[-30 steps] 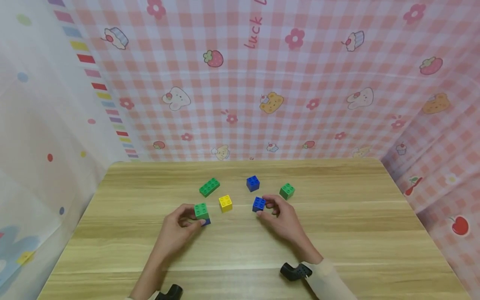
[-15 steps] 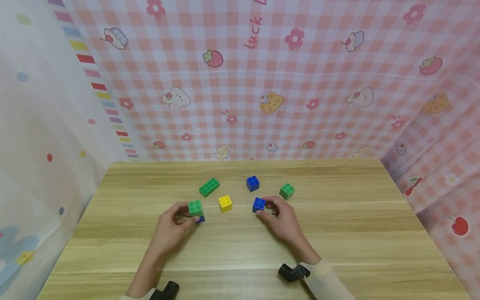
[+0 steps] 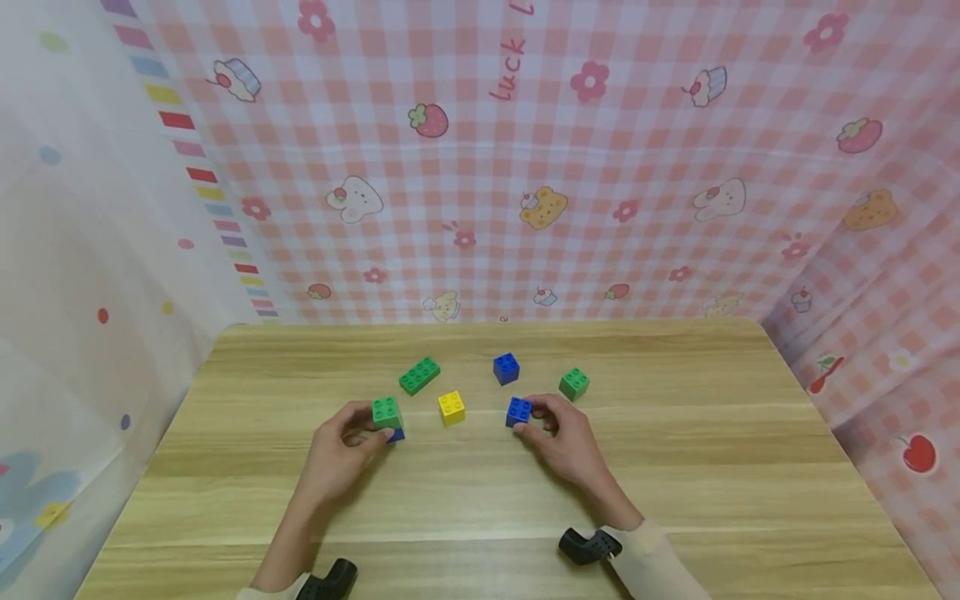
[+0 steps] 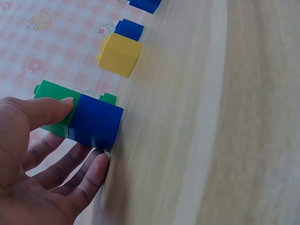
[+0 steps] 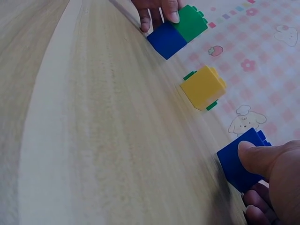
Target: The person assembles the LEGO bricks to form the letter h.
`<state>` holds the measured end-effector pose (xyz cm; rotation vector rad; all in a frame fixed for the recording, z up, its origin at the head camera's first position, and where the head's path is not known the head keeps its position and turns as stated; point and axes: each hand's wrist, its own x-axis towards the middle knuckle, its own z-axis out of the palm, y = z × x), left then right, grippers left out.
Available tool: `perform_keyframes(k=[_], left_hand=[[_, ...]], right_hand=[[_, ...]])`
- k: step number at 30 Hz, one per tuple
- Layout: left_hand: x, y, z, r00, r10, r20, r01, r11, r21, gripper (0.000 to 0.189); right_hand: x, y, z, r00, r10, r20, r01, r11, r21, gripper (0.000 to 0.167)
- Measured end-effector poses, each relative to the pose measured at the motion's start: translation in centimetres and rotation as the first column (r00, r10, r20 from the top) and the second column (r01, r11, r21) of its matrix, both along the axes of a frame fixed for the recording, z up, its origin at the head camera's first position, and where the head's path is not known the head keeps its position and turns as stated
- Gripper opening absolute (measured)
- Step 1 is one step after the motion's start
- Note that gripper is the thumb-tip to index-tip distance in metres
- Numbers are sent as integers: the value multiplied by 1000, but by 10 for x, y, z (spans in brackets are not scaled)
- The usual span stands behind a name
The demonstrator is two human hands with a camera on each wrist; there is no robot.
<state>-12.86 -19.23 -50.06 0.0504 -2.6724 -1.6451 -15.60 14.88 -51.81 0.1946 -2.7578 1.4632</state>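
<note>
My left hand pinches a two-block stack between thumb and fingers, on the left of the table. The stack is a green toy building block on top of a blue block; in the left wrist view the thumb presses the green side. Over to the right, my right hand pinches another blue block, its thumb flat against one side. Between the hands sits a yellow block, touched by neither. All visible tops carry studs.
Behind the yellow block lie a long green block, a blue block and a small green block. The wooden table ends at a pink checked cloth hanging behind it.
My left hand has shifted left and slightly back with the green-and-blue stack, away from the yellow block. The right hand and its blue block stay in nearly the same place.
</note>
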Motion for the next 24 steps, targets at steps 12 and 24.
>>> perform_keyframes(k=[12,24], left_hand=[[2,-2,0,999,-16,-32,15,1000,-12,55],[8,1,24,981,3,-196,-13,999,-52,58]], right_hand=[[0,4,0,1000,29,8,-29,1000,10,41],[0,6,1,999,44,-6,-44,999,5,41]])
